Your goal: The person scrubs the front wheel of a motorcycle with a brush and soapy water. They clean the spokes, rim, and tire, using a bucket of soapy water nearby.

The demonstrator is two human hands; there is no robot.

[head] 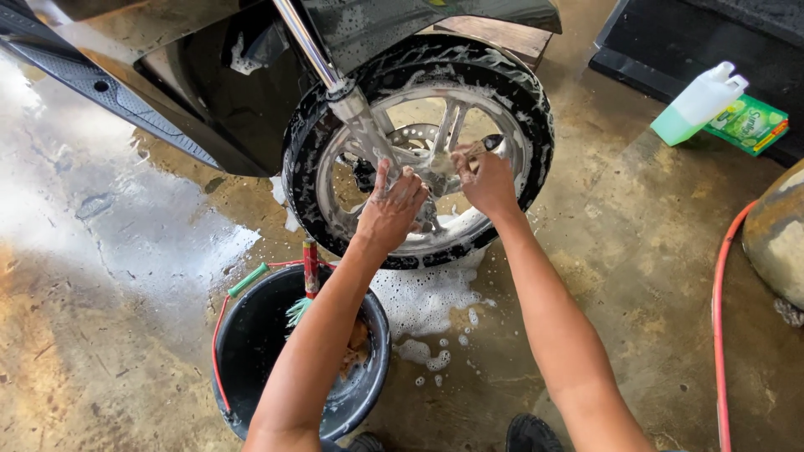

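A soapy front wheel [519,100] of a black scooter stands before me, its tyre and silver spokes covered in foam. My left hand [390,208] rests with fingers spread on the spokes near the hub, just beside the chrome fork leg [352,109]. My right hand [487,182] is closed on a small brush [484,147] with a wooden handle, pressed against the inner rim on the right side.
A black bucket [251,351] with a red handle and brushes inside sits under my left arm. Foam lies on the wet concrete floor [126,251]. A jug of green liquid [699,102] and a green packet [748,124] lie at the upper right. A red hose [718,335] runs along the right.
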